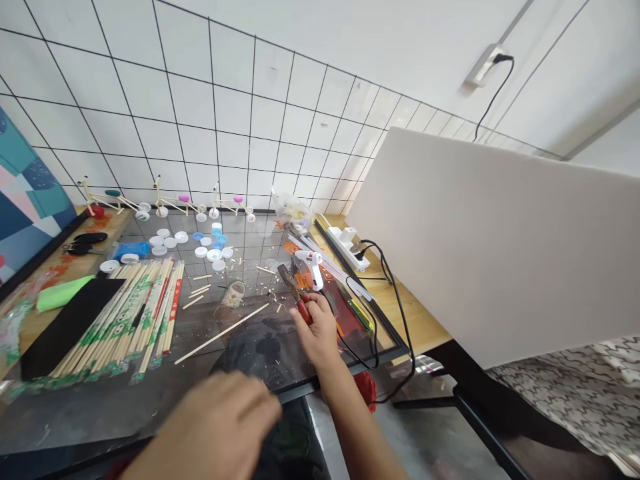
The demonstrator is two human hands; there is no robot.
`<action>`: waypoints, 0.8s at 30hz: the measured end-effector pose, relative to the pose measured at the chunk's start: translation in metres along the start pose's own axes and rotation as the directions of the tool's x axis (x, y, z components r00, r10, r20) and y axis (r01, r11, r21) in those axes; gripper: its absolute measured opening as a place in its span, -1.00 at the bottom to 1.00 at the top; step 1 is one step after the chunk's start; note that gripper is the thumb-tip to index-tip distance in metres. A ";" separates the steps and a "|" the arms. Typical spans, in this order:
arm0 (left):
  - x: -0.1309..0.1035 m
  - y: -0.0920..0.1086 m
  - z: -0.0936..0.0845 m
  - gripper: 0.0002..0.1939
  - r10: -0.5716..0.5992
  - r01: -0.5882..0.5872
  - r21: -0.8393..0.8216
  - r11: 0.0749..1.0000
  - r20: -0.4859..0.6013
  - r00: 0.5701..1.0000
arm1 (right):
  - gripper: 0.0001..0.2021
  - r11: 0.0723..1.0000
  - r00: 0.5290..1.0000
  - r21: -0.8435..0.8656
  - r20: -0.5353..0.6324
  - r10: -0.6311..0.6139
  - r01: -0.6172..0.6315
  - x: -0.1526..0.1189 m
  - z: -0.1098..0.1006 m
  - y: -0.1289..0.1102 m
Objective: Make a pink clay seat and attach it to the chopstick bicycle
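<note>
My right hand (320,331) is closed round the red handles of a pair of pliers (291,283), whose metal jaws point away over the glossy dark tabletop. Blurred by motion, my left hand (220,417) hovers at the near edge; its fingers look curled, but whether anything is in them does not show. Between the hands and the far side lies a single thin wooden stick (223,333). Just beyond the pliers stands a white hot glue gun (313,267). Short cut stick pieces (199,291) and crumbs are scattered to the left of the pliers.
Wrapped chopsticks (120,320) cover the left side, with bottle caps (214,255) behind them. Small stick-built tricycles (173,200) line the grid wall. A power strip (347,247) with black cables, glue sticks (345,273) and a large white board (480,240) are on the right.
</note>
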State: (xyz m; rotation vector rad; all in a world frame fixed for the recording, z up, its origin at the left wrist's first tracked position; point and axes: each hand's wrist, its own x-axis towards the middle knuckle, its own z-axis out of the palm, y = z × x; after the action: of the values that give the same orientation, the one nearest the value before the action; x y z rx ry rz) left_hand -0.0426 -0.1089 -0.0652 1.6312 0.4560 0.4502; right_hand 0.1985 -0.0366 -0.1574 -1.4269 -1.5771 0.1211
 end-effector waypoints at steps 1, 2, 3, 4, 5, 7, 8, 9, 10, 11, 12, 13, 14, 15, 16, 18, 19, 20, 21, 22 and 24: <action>0.003 -0.003 -0.013 -0.58 -0.054 0.065 0.108 0.992 -0.106 0.993 | -0.77 0.999 1.000 -0.036 0.016 -0.001 0.001 0.000 0.000 -0.001; 0.006 -0.007 -0.025 -0.55 -0.102 0.227 0.408 0.884 -0.307 0.946 | -0.77 0.997 1.000 -0.074 0.031 -0.003 0.005 0.000 0.000 -0.002; 0.009 -0.011 -0.036 -0.56 -0.122 0.407 0.630 0.661 -0.445 0.887 | -0.76 0.994 0.999 -0.111 0.044 -0.007 0.012 0.001 0.000 -0.002; 0.013 -0.016 -0.046 -0.60 -0.131 0.514 0.746 0.423 -0.510 0.850 | -0.76 0.990 0.998 -0.143 0.056 -0.011 0.019 0.001 0.001 -0.003; 0.016 -0.020 -0.054 -0.63 -0.147 0.553 0.800 0.231 -0.533 0.833 | -0.76 0.985 0.998 -0.171 0.066 -0.014 0.025 0.001 0.001 -0.004; 0.023 -0.029 -0.065 -0.66 -0.207 0.557 0.830 0.027 -0.540 0.816 | -0.75 0.978 0.997 -0.207 0.075 -0.017 0.032 0.001 0.001 -0.005; 0.026 -0.033 -0.069 -0.66 -0.231 0.548 0.836 -0.015 -0.536 0.812 | -0.75 0.976 0.997 -0.217 0.077 -0.016 0.033 0.001 0.002 -0.005; 0.029 -0.036 -0.071 -0.64 -0.242 0.543 0.839 -0.037 -0.534 0.810 | -0.75 0.974 0.997 -0.223 0.079 -0.013 0.030 0.001 0.002 -0.005; 0.032 -0.039 -0.072 -0.62 -0.241 0.540 0.840 -0.050 -0.535 0.810 | -0.76 0.974 0.997 -0.227 0.081 -0.009 0.027 0.001 0.002 -0.004; 0.034 -0.041 -0.071 -0.60 -0.232 0.537 0.841 -0.061 -0.535 0.812 | -0.76 0.973 0.997 -0.229 0.083 -0.007 0.026 0.001 0.002 -0.004; 0.037 -0.043 -0.071 -0.58 -0.221 0.536 0.841 -0.071 -0.538 0.814 | -0.76 0.973 0.996 -0.231 0.088 -0.007 0.028 0.001 0.002 -0.004; 0.039 -0.044 -0.070 -0.57 -0.213 0.537 0.840 -0.082 -0.541 0.813 | -0.76 0.971 0.995 -0.235 0.096 -0.011 0.033 0.001 0.002 -0.004; 0.042 -0.046 -0.068 -0.57 -0.209 0.541 0.836 -0.093 -0.547 0.811 | -0.76 0.969 0.994 -0.242 0.106 -0.017 0.043 0.001 0.001 -0.004; 0.045 -0.047 -0.067 -0.56 -0.208 0.546 0.832 -0.100 -0.554 0.806 | -0.76 0.966 0.992 -0.251 0.120 -0.026 0.056 0.001 0.001 -0.005; 0.049 -0.049 -0.066 -0.56 -0.208 0.551 0.828 -0.101 -0.559 0.803 | -0.76 0.962 0.990 -0.263 0.136 -0.035 0.070 0.001 0.001 -0.006; 0.057 -0.052 -0.067 -0.56 -0.204 0.562 0.823 -0.086 -0.567 0.798 | -0.76 0.950 0.985 -0.295 0.165 -0.052 0.100 0.001 0.000 -0.007; 0.062 -0.053 -0.068 -0.56 -0.199 0.568 0.820 -0.071 -0.570 0.797 | -0.76 0.943 0.982 -0.313 0.177 -0.060 0.114 0.001 0.000 -0.008; 0.067 -0.054 -0.070 -0.56 -0.191 0.577 0.815 -0.052 -0.575 0.796 | -0.75 0.935 0.980 -0.331 0.186 -0.067 0.126 0.001 0.000 -0.009; 0.072 -0.055 -0.073 -0.57 -0.183 0.586 0.810 -0.031 -0.581 0.793 | -0.75 0.928 0.978 -0.347 0.194 -0.074 0.139 0.000 0.000 -0.009; 0.077 -0.056 -0.077 -0.57 -0.175 0.597 0.802 -0.013 -0.589 0.789 | -0.74 0.922 0.976 -0.357 0.203 -0.083 0.152 0.000 0.000 -0.010; 0.087 -0.056 -0.087 -0.58 -0.165 0.618 0.786 0.015 -0.608 0.777 | -0.75 0.914 0.968 -0.363 0.229 -0.099 0.179 0.000 0.000 -0.011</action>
State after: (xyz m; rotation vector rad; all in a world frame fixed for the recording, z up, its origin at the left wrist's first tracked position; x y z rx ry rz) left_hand -0.0182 0.0163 -0.1097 2.5486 1.8199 -0.1483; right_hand 0.1909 -0.0400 -0.1506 -1.6315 -1.9481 -0.1364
